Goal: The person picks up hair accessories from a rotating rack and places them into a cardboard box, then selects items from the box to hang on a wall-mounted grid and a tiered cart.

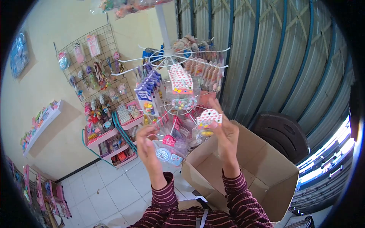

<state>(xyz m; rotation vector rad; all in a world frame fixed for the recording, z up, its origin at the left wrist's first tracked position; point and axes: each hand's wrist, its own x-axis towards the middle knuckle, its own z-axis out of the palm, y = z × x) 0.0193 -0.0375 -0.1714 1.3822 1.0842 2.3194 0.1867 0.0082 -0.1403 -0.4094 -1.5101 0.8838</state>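
My right hand [227, 138] is raised above the cardboard box and pinches a small packet with a heart-patterned card [209, 118]; something yellow shows at its lower end. My left hand [148, 146] is held up at the lower left of the white rotating rack [167, 60], thumb and fingers apart, with nothing visible in it. Beside it hang a pink-topped packet [169, 140] and a blue round piece [162, 154]. Similar heart-patterned cards [180, 79] hang on an upper hook, with purple-topped packets [144, 95] to their left.
An open cardboard box [262, 159] stands at the lower right, with a dark chair [283, 133] behind it. Pink tiered shelves [102, 137] stand on the left below a wall grid [81, 53]. A corrugated metal shutter [266, 57] lies behind the rack.
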